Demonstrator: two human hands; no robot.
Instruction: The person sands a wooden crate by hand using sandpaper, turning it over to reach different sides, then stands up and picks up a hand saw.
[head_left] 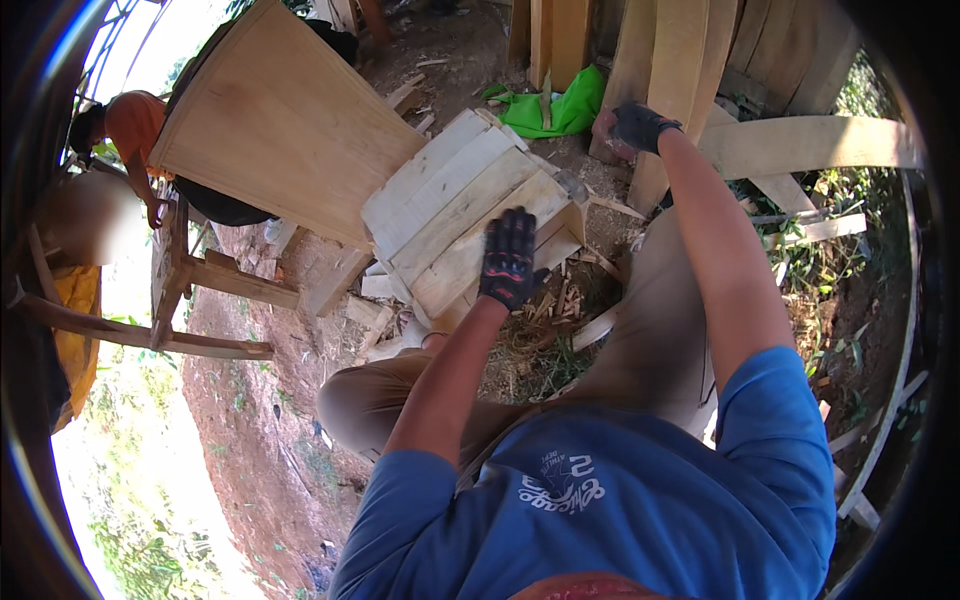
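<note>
My left hand [510,262], in a black glove with red marks, lies flat with fingers stretched out against a slatted wooden piece [440,220] made of pale boards side by side. My right hand [641,130], gloved too, reaches forward to the right, with its fingers curled. A blurred reddish thing [608,138] shows at its fingers; its kind is unclear. Beyond the slatted piece stands a broad tapered wooden panel [290,130], tilted to the left.
A bright green cloth or bag [555,105] lies on the ground ahead. Curved boards [680,60] lean at the far right. Wood chips [560,305] litter the soil. At left, a person in an orange shirt [137,125] is beside a wooden frame [180,270].
</note>
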